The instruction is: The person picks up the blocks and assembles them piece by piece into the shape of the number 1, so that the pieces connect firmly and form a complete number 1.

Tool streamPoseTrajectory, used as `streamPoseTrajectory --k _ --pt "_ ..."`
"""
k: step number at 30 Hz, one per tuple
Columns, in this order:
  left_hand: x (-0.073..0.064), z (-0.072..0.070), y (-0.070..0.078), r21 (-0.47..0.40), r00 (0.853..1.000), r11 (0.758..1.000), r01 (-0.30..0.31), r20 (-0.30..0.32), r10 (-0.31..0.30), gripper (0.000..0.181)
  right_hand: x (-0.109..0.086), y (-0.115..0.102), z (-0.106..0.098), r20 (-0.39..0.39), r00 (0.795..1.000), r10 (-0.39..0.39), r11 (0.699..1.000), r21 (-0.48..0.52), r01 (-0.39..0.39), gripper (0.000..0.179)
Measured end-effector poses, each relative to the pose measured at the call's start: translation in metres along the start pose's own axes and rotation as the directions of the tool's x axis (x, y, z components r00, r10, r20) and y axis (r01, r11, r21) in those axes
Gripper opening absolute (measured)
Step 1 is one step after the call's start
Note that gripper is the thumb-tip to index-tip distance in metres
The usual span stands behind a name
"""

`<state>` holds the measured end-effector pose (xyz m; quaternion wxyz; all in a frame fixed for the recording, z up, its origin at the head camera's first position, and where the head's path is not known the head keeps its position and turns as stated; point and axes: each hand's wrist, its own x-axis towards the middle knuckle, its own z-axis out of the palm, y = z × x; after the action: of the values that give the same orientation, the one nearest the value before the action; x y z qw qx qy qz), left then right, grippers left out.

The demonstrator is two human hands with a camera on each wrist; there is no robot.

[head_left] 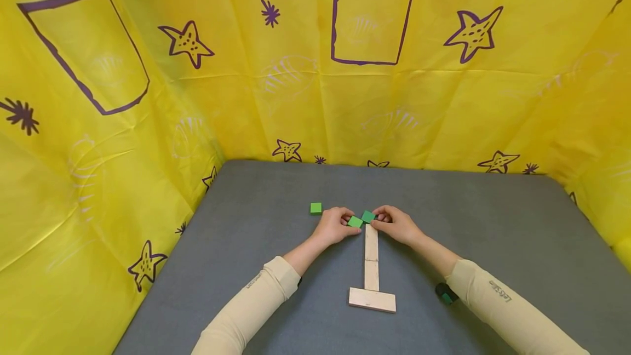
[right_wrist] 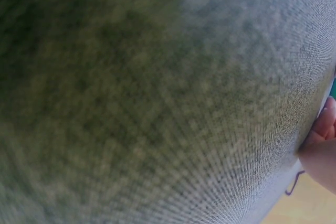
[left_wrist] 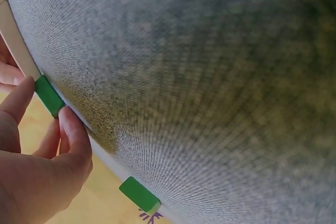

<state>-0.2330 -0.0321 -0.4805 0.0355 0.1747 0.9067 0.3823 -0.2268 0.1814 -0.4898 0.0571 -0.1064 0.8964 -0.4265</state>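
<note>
My left hand (head_left: pixel 333 227) pinches a light green block (head_left: pixel 355 222) between thumb and fingertips; the left wrist view shows this green block (left_wrist: pixel 50 96) held at its two ends. Just to the right, my right hand (head_left: pixel 398 225) grips a darker green block (head_left: pixel 368 216), whose corner meets or nearly meets the lighter one. Both blocks are at the far end of a pale wooden plank (head_left: pixel 372 242). A second plank (head_left: pixel 372 275) continues that line toward me, ending at a crosswise plank (head_left: pixel 372 299). In the right wrist view only part of the right hand (right_wrist: pixel 321 150) shows.
Another light green block (head_left: pixel 316 208) lies on the grey tabletop (head_left: pixel 276 190) beyond the left hand. Yellow cloth (head_left: pixel 315 103) with purple drawings rises behind the table and at both sides. A small black device (head_left: pixel 446 293) is by the right sleeve.
</note>
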Motion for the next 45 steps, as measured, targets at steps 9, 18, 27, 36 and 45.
streamPoseTrajectory --k 9,18,27,36,45 --pt "0.000 -0.001 0.000 -0.006 1.000 1.000 -0.011 0.000 0.011 0.040 0.001 0.000 -0.001 -0.002 1.000 -0.002 1.000 -0.003 0.002 0.031" --pt "0.000 0.000 -0.002 -0.012 1.000 1.000 -0.004 0.004 0.004 0.043 0.000 0.000 -0.001 0.005 1.000 0.003 1.000 -0.001 -0.003 0.032" --pt "0.000 -0.006 -0.003 -0.111 0.998 0.993 0.050 0.042 -0.045 0.043 0.000 -0.001 -0.001 0.005 1.000 0.010 1.000 0.002 -0.010 0.031" --pt "-0.002 -0.016 -0.008 -0.221 0.990 0.965 0.140 0.045 -0.133 0.040 0.002 -0.002 -0.002 0.005 1.000 0.003 1.000 0.009 -0.003 0.030" --pt "-0.008 -0.024 -0.010 -0.354 0.980 0.914 0.199 0.045 -0.196 0.036 0.001 0.000 -0.001 0.017 1.000 0.003 1.000 0.004 -0.003 0.032"
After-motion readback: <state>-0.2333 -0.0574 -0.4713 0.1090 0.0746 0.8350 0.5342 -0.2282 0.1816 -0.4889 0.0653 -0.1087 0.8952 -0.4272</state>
